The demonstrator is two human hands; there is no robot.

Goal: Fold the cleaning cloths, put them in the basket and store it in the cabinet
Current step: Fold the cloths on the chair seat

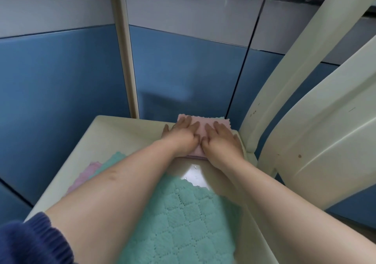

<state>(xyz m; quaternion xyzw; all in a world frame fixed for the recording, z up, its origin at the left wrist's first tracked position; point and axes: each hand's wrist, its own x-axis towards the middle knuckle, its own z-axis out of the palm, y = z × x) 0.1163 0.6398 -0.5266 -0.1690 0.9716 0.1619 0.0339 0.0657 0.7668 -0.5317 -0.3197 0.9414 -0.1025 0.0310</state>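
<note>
Both hands, left [183, 133] and right [220, 139], grip nothing, palms flat on the folded pink cloth [200, 124]; press evenly, squaring edges.

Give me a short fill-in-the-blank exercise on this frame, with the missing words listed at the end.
1. Both hands, left hand and right hand, press flat on a folded cloth whose top is coloured ____.
2. The large unfolded cloth nearest the camera is coloured ____.
3. The cloths lie on the seat of a cream ____.
4. The sleeve on the left arm is dark ____.

Missing words: pink; green; chair; blue
</note>
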